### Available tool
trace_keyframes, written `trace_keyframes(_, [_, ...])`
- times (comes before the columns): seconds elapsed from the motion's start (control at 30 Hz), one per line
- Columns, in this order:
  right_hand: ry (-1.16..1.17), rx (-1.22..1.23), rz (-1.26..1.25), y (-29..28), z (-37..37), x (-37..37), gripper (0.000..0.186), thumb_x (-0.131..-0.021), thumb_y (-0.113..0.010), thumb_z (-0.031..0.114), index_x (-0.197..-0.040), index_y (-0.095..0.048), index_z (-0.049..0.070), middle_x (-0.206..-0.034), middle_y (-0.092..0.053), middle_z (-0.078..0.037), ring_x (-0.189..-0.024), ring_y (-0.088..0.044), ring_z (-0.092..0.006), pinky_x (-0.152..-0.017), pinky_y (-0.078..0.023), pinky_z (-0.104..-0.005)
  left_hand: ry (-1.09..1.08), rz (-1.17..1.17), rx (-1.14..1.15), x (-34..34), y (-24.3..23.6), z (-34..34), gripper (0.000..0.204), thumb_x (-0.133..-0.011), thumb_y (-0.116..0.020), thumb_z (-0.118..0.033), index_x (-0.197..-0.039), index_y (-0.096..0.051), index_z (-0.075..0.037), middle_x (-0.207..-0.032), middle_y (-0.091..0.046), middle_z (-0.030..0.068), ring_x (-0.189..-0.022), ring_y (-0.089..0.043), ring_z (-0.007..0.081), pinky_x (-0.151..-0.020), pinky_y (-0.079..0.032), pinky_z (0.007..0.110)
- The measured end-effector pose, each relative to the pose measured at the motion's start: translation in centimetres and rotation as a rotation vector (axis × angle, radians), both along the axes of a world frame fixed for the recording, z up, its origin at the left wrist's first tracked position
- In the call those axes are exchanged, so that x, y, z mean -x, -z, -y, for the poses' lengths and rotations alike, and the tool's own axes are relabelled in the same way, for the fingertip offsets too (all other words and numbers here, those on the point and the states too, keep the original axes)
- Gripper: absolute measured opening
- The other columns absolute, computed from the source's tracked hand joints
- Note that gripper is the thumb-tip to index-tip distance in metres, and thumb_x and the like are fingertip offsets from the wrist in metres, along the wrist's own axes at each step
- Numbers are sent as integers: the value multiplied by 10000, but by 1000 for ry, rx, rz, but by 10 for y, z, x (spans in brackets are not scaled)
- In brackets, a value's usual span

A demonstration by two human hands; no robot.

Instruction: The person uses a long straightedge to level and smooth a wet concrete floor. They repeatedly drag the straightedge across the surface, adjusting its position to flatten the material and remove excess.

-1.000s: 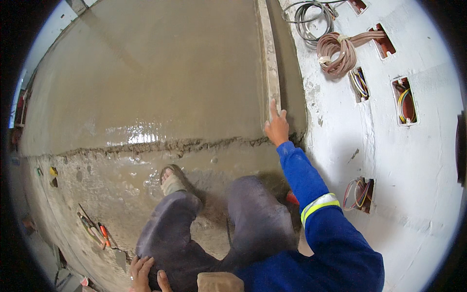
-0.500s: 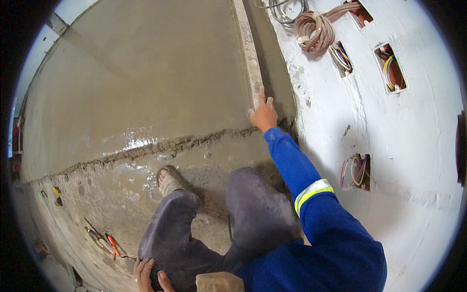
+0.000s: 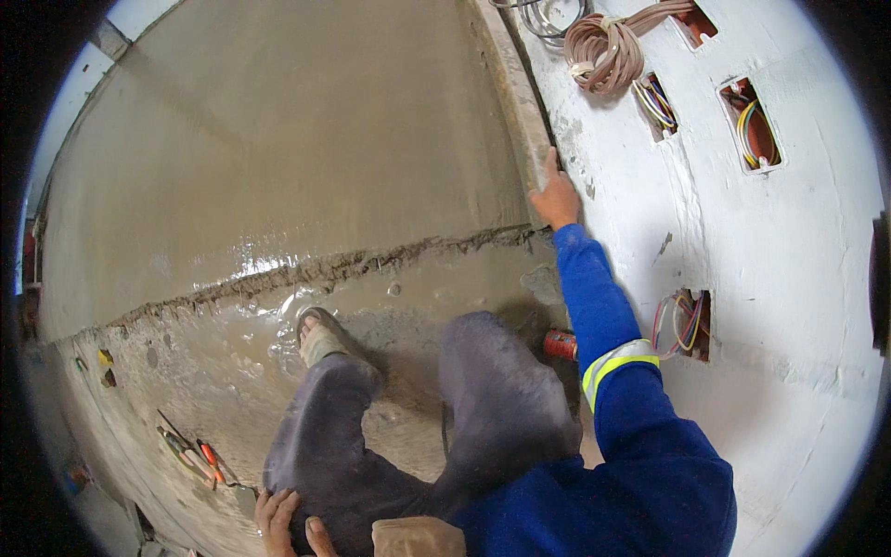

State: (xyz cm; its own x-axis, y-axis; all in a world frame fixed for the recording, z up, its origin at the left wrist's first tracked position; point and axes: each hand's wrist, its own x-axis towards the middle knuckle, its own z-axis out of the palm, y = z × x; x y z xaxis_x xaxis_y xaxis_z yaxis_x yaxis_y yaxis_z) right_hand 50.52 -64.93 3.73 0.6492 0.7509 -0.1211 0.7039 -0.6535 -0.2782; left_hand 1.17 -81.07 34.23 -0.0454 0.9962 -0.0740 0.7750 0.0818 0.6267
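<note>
With my right hand (image 3: 557, 199) I grip the near end of a long, cement-smeared straightedge (image 3: 516, 93). My index finger points along it, and the thumb lies on its left side. It rests along the right border of smooth, wet grey screed (image 3: 297, 139), close to the white wall (image 3: 640, 223). The screed stops at a rough, crumbly edge just ahead of my sandalled foot (image 3: 320, 339). My left hand (image 3: 278, 522) lies on my left thigh with fingers and thumb apart, holding nothing.
Pliers and a red-handled tool (image 3: 210, 459) lie at left beside a trowel (image 3: 244, 499). A red can (image 3: 560, 344) stands or lies by my right knee. Coiled brown cable (image 3: 603, 56) hangs at the wall, near wall boxes (image 3: 750, 125) with loose wires.
My right hand and the straightedge have shifted right across the screed to the wall side. The red can has come into view beside my knee. My left hand stays put.
</note>
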Motion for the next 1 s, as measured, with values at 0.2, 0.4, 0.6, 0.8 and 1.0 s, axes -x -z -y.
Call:
trace_keyframes(0.2, [-43, -8, 74, 19, 12, -35, 997, -719, -683, 214, -1524, -94, 232, -1098, -601, -280, -1009, -603, -421, -863, -502, -478, 39, -28, -13, 1, 1, -1, 340, -881, -634, -223, -1081, -642, 53, -1090, -627, 217, -1023, -587, 356, -954, -424, 439])
trace_keyframes(0.4, [-76, -12, 56, 26, 13, -47, 985, -725, -686, 199, -1521, -107, 180, -987, -633, -262, -924, -615, -424, -827, -502, -488, 38, -70, -28, 9, 9, 7, 362, -894, -600, -252, -1084, -630, 56, -1099, -621, 222, -1076, -562, 376, -988, -393, 470])
trace_keyframes(0.6, [-56, 10, 98, 32, 12, -47, 953, -756, -695, 268, -1518, -132, 165, -970, -636, -278, -912, -620, -434, -821, -505, -486, 55, -83, -4, 9, 3, 1, 371, -892, -616, -261, -1071, -644, 63, -1094, -628, 221, -1045, -585, 366, -969, -418, 441])
trace_keyframes(0.8, [-71, 7, 98, 34, 8, -49, 939, -759, -695, 278, -1512, -153, 132, -943, -642, -283, -901, -626, -432, -817, -507, -474, 59, -70, -39, 11, 5, 0, 354, -896, -613, -246, -1066, -646, 63, -1090, -629, 218, -1049, -584, 364, -978, -409, 442])
trace_keyframes(1.0, [-125, -52, 62, 37, 9, -50, 979, -733, -705, 230, -1515, -126, 128, -908, -648, -275, -858, -633, -424, -788, -518, -472, 66, -59, -51, 14, 7, 0, 341, -895, -614, -226, -1062, -643, 70, -1088, -628, 223, -1048, -584, 370, -977, -412, 449])
